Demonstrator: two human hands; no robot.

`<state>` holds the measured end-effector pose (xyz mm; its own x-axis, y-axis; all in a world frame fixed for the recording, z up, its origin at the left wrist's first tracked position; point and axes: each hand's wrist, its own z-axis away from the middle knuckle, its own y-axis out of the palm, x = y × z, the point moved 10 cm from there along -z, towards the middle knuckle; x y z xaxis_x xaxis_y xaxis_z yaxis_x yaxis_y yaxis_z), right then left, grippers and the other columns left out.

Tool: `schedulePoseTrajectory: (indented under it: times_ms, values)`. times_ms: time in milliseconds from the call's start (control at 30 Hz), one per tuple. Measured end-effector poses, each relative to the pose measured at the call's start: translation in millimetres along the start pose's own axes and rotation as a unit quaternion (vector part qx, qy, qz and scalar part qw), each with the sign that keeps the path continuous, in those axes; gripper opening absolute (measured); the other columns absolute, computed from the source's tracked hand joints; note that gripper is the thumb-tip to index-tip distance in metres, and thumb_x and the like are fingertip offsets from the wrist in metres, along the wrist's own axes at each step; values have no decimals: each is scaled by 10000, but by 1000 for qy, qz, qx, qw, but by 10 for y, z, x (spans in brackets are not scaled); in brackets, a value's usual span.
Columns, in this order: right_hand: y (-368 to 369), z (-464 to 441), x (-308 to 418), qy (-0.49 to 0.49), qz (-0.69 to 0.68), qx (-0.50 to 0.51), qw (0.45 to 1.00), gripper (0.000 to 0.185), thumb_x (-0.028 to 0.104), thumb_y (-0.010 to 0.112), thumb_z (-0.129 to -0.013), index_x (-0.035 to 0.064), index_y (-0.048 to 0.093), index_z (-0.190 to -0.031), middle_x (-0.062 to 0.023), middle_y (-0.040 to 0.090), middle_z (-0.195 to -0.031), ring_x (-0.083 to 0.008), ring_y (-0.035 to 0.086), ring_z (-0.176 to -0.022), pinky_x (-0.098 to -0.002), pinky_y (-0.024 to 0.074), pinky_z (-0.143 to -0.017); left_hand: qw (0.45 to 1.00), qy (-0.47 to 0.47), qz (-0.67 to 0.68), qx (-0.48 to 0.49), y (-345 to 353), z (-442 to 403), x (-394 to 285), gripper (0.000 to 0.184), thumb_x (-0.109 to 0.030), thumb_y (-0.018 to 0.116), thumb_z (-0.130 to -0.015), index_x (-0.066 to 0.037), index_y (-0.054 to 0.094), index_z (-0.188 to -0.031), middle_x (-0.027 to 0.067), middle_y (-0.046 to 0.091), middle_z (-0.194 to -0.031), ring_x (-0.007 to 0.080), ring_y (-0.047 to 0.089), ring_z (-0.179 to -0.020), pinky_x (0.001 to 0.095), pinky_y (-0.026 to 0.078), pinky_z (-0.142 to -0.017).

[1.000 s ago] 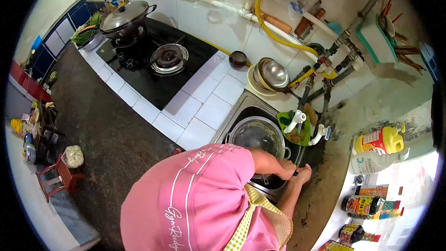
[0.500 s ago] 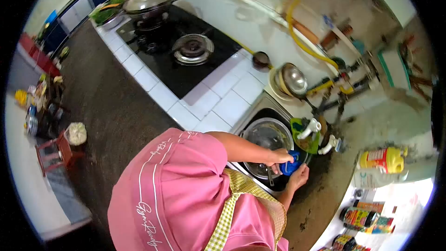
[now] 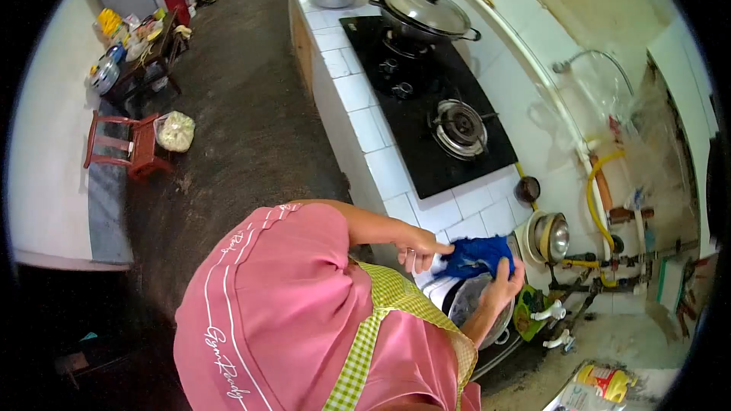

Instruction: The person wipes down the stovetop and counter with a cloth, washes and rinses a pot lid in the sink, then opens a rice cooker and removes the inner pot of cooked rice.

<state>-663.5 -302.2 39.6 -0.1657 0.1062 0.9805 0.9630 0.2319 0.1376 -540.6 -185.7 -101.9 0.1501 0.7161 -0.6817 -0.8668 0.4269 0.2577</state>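
A blue cloth point(image 3: 478, 255) is stretched between my two hands above the near edge of the sink. My left hand point(image 3: 419, 249) pinches its left end, fingers curled. At the cloth's right side, my right hand point(image 3: 504, 288) grips it with the thumb and fingers. Below the cloth, a large metal pot point(image 3: 466, 303) sits in the sink, partly hidden by the cloth and my right forearm.
A lidded pan point(image 3: 426, 9) stands on the black gas hob point(image 3: 426, 154), left of stacked bowls point(image 3: 552, 237). Greens fill a metal bowl point(image 3: 333, 0) at the counter's far end. White taps point(image 3: 550, 311) overhang a green basket point(image 3: 525, 318). A red chair point(image 3: 137, 143) stands on the floor.
The view has swung toward the hob and floor. The blue cloth, bunched between my hands over the pot before, is now spread out and lifted toward the counter.
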Motion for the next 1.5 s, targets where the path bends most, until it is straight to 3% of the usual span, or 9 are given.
schedulePoseTrajectory:
  times_ms: [67, 267, 367, 533, 700, 800, 900, 1133, 1500]
  values:
    - [711, 91, 247, -200, 289, 104, 930, 61, 9, 584, -734, -20, 567, -785, -43, 545, -784, -104, 492, -713, -243, 417, -690, 991, 107, -59, -45, -65, 374, -145, 643, -641, 431, -757, -28, 578, -885, 108, 579, -864, 213, 578, -668, 321, 457, -535]
    - [1536, 240, -323, 36, 96, 143, 984, 131, 54, 562, -805, -22, 580, -911, -30, 573, -830, -91, 514, -732, -225, 428, -679, 895, 323, -204, -231, -469, 1091, -442, 586, -492, 603, -728, -3, 535, -1045, 97, 566, -988, 201, 521, -923, 312, 398, -825]
    - [1728, 291, -350, 85, 13, 152, 985, 174, 50, 543, -820, -43, 572, -965, -57, 577, -905, -108, 521, -790, -239, 430, -727, 932, 345, -31, -106, -378, 1172, -388, 522, -484, 560, -770, -17, 553, -1004, 61, 573, -972, 171, 513, -917, 318, 401, -791]
    - [1745, 218, -252, 65, -12, 139, 988, 288, 102, 522, -849, -48, 510, -1095, -87, 573, -1000, -133, 548, -840, -259, 439, -773, 818, 380, -216, -375, -651, 1606, -447, 496, -453, 413, -841, 12, 582, -800, 224, 564, -673, 329, 580, -640, 406, 432, -587]
    - [1651, 92, -306, 115, -66, 88, 987, 372, 104, 518, -841, 14, 425, -1190, -86, 564, -1005, -161, 555, -837, -292, 458, -759, 797, 357, -81, -480, -863, 1971, -482, 403, -364, 503, -838, 23, 601, -783, 131, 568, -592, 159, 566, -581, 339, 439, -567]
    - [1944, 288, -215, 73, -50, 309, 947, 730, 90, 591, -784, 134, 141, -1356, -149, 426, -1189, -198, 484, -1010, -359, 420, -851, 774, 511, 294, -233, -794, 1802, -599, 460, -219, 580, -806, -42, 417, -1198, 34, 547, -1003, 113, 503, -906, 276, 431, -772]
    - [1916, 417, -239, 150, -90, 350, 920, 651, 13, 592, -755, 87, 254, -1307, -142, 510, -1083, -207, 542, -901, -353, 455, -804, 766, 517, 158, -347, -968, 1920, -607, 712, 20, 614, -708, -48, 208, -1289, 68, 467, -1098, 135, 472, -966, 283, 416, -824]
    - [1682, 8, -296, 130, -110, 297, 939, 441, 163, 546, -811, 63, 393, -1212, -170, 529, -1062, -256, 541, -952, -368, 455, -829, 779, 467, 267, -323, -1062, 1789, -676, 237, -58, 587, -752, -34, 485, -965, 40, 565, -826, 112, 555, -709, 275, 460, -587]
    - [1932, 513, -1057, 384, -191, 330, 841, 743, 657, 364, -772, 141, 299, -1303, -39, 386, -1290, -249, 396, -1153, -407, 324, -962, 772, 561, 170, -246, -540, 1861, -1326, 902, 18, 590, -719, -137, -7, -1377, 94, 360, -1223, 173, 382, -1042, 287, 325, -899]
